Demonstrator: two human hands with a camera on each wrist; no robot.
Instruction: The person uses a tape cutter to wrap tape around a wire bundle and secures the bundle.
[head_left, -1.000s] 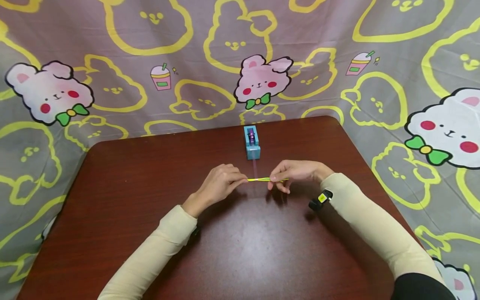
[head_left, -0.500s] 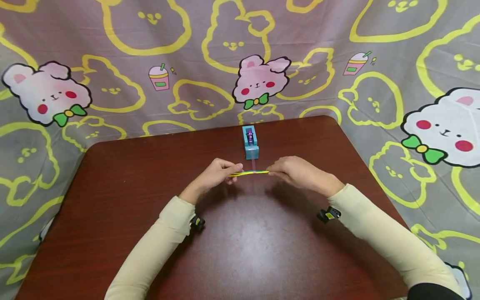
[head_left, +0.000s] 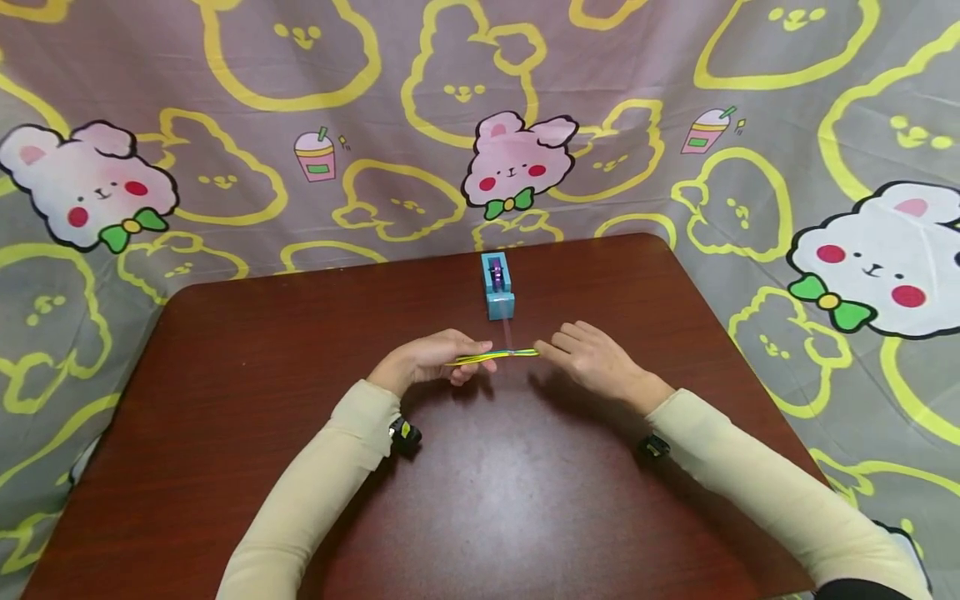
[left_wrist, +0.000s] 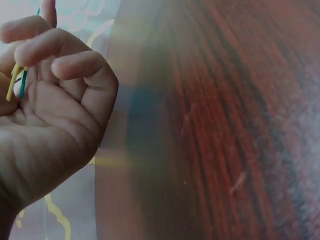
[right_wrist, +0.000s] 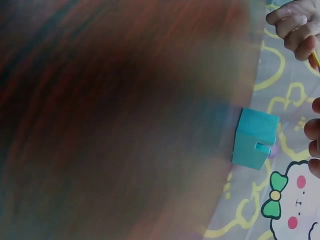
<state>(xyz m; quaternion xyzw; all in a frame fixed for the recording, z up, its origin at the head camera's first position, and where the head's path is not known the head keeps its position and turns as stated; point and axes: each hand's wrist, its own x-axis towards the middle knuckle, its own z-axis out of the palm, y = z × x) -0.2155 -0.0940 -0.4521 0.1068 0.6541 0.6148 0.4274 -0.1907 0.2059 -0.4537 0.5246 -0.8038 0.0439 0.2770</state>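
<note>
A thin bundle of yellow and blue-green strands [head_left: 521,352] stretches between my two hands above the table. My left hand [head_left: 435,354] pinches its left part between thumb and fingers, and the strand ends [left_wrist: 23,82] poke out beside the palm in the left wrist view. Its right end is pinched by the fingertips of my right hand [head_left: 592,358], whose knuckles face up. A strip of clear tape [head_left: 507,332] runs from the light-blue tape dispenser [head_left: 497,287] to the bundle's middle. In the right wrist view, only some right fingertips [right_wrist: 313,130] show at the edge.
The dark red-brown wooden table [head_left: 300,333] fills the lower head view. Behind it and along the sides hangs a grey-pink curtain [head_left: 420,125] with cartoon rabbits. The dispenser stands near the table's far edge, holding a purple roll [head_left: 496,272].
My hands have changed their grip on the bundle. Its loose end stuck out past the right hand earlier; now it lies along the left hand. The dispenser stays put, and the tape still reaches the bundle.
</note>
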